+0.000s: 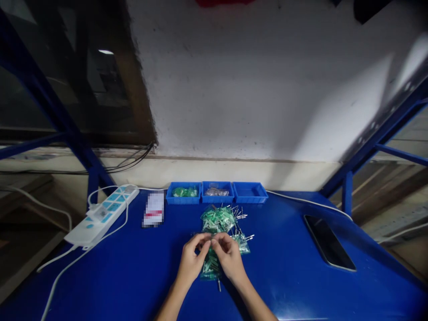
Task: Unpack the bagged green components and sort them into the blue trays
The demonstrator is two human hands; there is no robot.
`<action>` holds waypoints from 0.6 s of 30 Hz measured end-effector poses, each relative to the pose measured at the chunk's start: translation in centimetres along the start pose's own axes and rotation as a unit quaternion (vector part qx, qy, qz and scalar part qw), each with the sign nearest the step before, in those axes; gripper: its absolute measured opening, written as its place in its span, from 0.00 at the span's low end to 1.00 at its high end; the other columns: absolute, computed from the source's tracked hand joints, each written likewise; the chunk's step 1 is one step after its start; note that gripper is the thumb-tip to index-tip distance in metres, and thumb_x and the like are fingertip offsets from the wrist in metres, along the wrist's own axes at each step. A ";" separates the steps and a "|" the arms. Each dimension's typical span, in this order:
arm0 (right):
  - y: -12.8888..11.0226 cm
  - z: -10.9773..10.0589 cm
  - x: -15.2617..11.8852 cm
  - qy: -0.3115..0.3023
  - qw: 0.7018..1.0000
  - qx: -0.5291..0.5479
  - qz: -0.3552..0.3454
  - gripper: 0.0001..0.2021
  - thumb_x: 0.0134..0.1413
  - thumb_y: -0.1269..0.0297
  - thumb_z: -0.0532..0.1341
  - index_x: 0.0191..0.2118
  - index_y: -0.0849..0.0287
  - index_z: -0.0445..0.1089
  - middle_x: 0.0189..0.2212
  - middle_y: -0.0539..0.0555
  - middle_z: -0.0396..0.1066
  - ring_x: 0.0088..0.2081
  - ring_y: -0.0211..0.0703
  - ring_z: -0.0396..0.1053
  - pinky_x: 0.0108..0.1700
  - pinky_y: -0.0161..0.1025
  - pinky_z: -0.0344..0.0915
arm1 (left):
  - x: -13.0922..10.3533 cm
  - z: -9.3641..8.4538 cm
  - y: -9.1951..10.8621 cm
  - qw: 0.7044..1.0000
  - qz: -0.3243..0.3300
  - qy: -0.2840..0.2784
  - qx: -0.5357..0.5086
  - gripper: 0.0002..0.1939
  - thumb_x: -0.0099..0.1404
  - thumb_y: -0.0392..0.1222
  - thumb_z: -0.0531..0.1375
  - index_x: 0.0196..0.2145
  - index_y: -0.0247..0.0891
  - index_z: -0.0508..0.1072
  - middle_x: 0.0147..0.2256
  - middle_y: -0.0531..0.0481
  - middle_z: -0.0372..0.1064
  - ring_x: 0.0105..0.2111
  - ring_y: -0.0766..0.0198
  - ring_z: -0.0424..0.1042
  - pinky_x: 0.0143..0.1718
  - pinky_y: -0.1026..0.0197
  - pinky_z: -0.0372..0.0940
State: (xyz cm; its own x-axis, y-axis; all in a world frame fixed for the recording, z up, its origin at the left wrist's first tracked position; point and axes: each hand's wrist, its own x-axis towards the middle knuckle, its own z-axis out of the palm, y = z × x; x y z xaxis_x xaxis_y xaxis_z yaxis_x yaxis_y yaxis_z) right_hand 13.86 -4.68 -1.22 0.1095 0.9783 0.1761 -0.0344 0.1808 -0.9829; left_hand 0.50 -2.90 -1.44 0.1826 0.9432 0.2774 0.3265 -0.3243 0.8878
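My left hand (194,256) and my right hand (229,256) meet over the middle of the blue table, thumbs and fingertips pinched close together. Whatever lies between the fingertips is too small to make out. Just beyond them is a pile of green and clear small packets (219,218), with thin metal rods (240,215) sticking out to its right. More green packets (210,267) lie below and between my hands, partly hidden by them. One short metal rod (219,285) points toward me from these.
Three blue trays stand at the back: one with green items (183,199), one with clear items (217,200), one empty (250,200). A white power strip (100,218) and blurred pack (154,209) are left; a black phone (329,243) is right.
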 end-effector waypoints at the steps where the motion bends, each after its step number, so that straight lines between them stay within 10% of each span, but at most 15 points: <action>1: -0.2 0.0 -0.1 -0.011 1.000 -0.023 -0.010 0.10 0.53 0.59 0.59 0.29 0.60 0.65 0.24 0.49 0.64 0.26 0.36 0.62 0.29 0.33 0.59 | 0.0 -0.1 -0.1 1.000 0.002 -0.010 -0.003 0.12 0.64 0.44 0.54 0.39 0.37 0.73 0.34 0.46 0.73 0.33 0.62 0.73 0.34 0.62 0.68; 18: -1.0 -0.8 0.0 -0.005 0.986 -0.157 -0.063 0.10 0.53 0.60 0.59 0.26 0.59 0.63 0.22 0.47 0.61 0.25 0.35 0.59 0.28 0.32 0.57 | 0.0 -0.5 0.3 0.997 0.068 0.045 0.008 0.11 0.64 0.40 0.54 0.37 0.40 0.76 0.38 0.45 0.73 0.39 0.59 0.72 0.40 0.59 0.68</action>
State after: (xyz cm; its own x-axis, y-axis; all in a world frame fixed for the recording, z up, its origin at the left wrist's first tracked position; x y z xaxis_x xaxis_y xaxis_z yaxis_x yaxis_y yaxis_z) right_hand 14.66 -4.99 -0.26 0.0843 0.9513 0.2965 0.2875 0.2617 -0.9213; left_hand 0.11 -2.93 -1.00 0.1427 0.8932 0.4263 0.3196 -0.4492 0.8343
